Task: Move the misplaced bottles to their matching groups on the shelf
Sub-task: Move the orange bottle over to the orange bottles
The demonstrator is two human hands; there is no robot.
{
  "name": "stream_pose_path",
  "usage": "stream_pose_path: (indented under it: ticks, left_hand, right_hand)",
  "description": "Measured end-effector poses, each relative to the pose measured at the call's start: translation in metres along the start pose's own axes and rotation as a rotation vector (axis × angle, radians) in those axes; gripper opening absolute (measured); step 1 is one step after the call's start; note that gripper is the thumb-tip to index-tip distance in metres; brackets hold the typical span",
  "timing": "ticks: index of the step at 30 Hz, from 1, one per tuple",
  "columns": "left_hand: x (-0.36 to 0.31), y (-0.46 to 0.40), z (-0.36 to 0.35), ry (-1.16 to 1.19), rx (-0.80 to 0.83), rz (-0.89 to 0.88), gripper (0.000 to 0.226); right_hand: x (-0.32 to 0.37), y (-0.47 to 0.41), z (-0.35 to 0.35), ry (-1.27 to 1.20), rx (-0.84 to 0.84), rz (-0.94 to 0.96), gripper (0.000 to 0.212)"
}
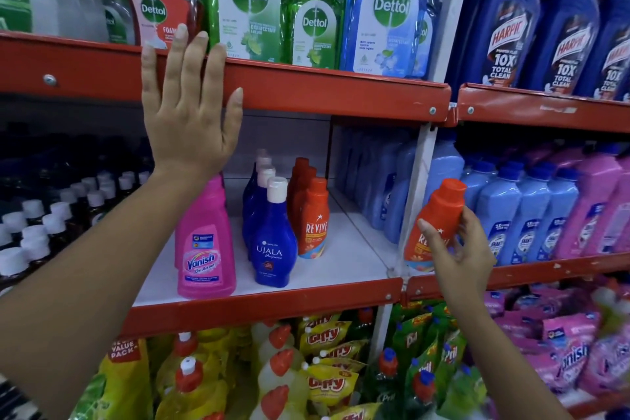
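Note:
My right hand (pixel 458 251) grips an orange Revive bottle (pixel 438 215), tilted, in front of the white upright post and the light blue bottles. A row of matching orange Revive bottles (pixel 312 215) stands on the middle shelf (pixel 272 300), right of the blue Ujala bottles (pixel 272 239) and the pink Vanish bottle (pixel 204 242). My left hand (pixel 191 102) rests flat, fingers spread, against the red edge of the upper shelf (pixel 324 89), holding nothing.
Dettol bottles (pixel 250 0) and blue Harpic bottles (pixel 504 20) fill the upper shelf. Light blue bottles (pixel 504 215) and pink ones (pixel 593 204) stand to the right. Yellow and green pouches and bottles (pixel 327 382) crowd the bottom shelf. White shelf space lies right of the Revive row.

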State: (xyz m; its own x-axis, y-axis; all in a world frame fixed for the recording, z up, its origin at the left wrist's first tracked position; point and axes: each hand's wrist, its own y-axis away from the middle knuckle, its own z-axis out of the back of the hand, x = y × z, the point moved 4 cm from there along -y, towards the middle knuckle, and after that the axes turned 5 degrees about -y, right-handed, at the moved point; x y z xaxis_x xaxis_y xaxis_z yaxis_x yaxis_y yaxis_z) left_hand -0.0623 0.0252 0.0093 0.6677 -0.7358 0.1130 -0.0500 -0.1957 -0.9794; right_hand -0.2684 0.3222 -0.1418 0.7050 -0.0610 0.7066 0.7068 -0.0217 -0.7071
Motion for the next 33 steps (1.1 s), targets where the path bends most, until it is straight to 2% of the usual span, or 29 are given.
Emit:
stream_pose_path:
  ticks: [8,19,23,33]
  left_hand:
    - [0.000,-0.001,0.001,-0.023,-0.008,-0.013,0.047]
    - [-0.001,-0.003,0.000,-0.075,0.007,-0.024,0.049]
    - [-0.001,-0.003,0.000,-0.084,-0.001,-0.030,0.049]
    - [-0.001,-0.002,-0.003,-0.080,-0.007,-0.030,0.049]
  right_hand:
    - [0.019,0.034,-0.055,-0.222,0.191,-0.082,0.053]
    - [0.017,0.043,-0.123,-0.256,0.378,-0.100,0.044]
    - [0.009,0.043,-0.133,-0.257,0.411,-0.116,0.043]
    - [0.000,0.045,-0.140,-0.192,0.439,-0.125,0.057]
